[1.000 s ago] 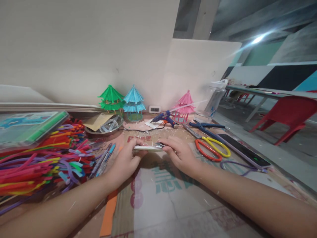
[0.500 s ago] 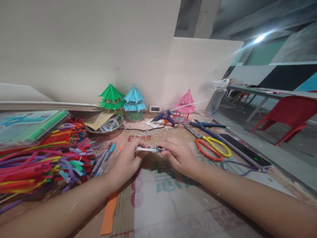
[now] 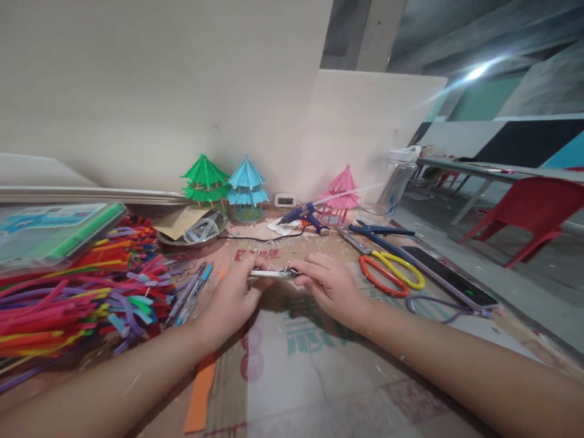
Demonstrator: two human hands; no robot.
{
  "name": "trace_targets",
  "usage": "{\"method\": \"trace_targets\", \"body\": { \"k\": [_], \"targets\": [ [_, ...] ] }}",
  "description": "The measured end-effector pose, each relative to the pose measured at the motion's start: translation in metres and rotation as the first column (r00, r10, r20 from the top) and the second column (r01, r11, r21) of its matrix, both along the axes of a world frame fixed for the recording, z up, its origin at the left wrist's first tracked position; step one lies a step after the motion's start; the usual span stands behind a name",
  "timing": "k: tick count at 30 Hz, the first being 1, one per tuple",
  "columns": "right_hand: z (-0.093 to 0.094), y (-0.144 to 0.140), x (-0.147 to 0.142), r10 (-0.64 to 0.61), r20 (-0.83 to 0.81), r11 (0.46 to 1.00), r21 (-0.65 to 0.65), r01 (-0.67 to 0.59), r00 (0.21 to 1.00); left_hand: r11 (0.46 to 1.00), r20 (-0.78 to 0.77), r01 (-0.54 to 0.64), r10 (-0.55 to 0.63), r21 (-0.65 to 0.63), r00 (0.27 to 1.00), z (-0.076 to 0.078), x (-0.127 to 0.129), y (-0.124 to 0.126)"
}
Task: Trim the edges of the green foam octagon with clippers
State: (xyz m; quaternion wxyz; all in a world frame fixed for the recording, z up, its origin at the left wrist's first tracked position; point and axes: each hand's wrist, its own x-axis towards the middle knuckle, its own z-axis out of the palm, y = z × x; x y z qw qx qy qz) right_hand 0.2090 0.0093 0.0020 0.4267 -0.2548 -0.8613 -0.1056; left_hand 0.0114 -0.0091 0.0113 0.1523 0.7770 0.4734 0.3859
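1. White strip (image 3: 268,274): held roughly level above the middle of the table (image 3: 171,420), over a printed cardboard sheet (image 3: 301,380).
2. Left hand (image 3: 238,293): thumb and fingers clamped on the left end of the white strip.
3. Right hand (image 3: 335,289): thumb and fingers pinched on a small dark piece (image 3: 292,273) at the strip's right end. Whether this piece is joined to the strip cannot be told. The hands are apart, with the strip and dark piece spanning the gap.
4. Beside the left forearm: an orange strip (image 3: 199,398) toward the near edge; pens (image 3: 195,297) farther back.
5. Left side of table: a heap of coloured pipe cleaners (image 3: 68,304), with a clear plastic case (image 3: 59,237) on top of it at the rear.
6. Right side: scissors (image 3: 369,252) with one red and one yellow handle loop; blue-handled pliers (image 3: 390,231) behind; a phone (image 3: 449,277) lying along the right edge.
7. Far edge, left to right: metal bowl (image 3: 219,233), green model (image 3: 204,176), blue model (image 3: 247,181), small digital clock (image 3: 285,200), glue gun (image 3: 298,214), pink model (image 3: 345,182). A clear bottle (image 3: 396,185) stands at the far right corner.
8. Beyond the right edge: a red chair (image 3: 529,219).
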Motion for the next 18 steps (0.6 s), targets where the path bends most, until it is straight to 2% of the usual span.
{"method": "trace_targets", "body": {
  "k": [6,9,14,18],
  "targets": [
    [0.0001,0.0002,0.0007,0.012,-0.003,1.0,-0.011,-0.012,1.0,0.999,0.008,0.022,-0.022,-0.023,1.0,0.0001,-0.0008,0.0008],
    [-0.0004,0.0,0.0009,0.022,-0.012,0.998,-0.058,-0.023,1.0,0.999,0.015,0.026,-0.026,-0.042,1.0,0.0004,-0.0007,0.0008],
    [-0.0037,0.0028,0.0015,-0.008,-0.127,0.988,-0.155,-0.012,0.992,0.999,0.046,0.011,-0.009,-0.04,0.999,-0.0012,-0.0011,0.0016],
    [-0.0052,0.0048,0.0023,-0.029,-0.135,0.989,-0.148,0.009,0.99,1.0,0.055,-0.019,0.02,-0.014,0.998,-0.0047,-0.0029,0.0037]
  ]
}}
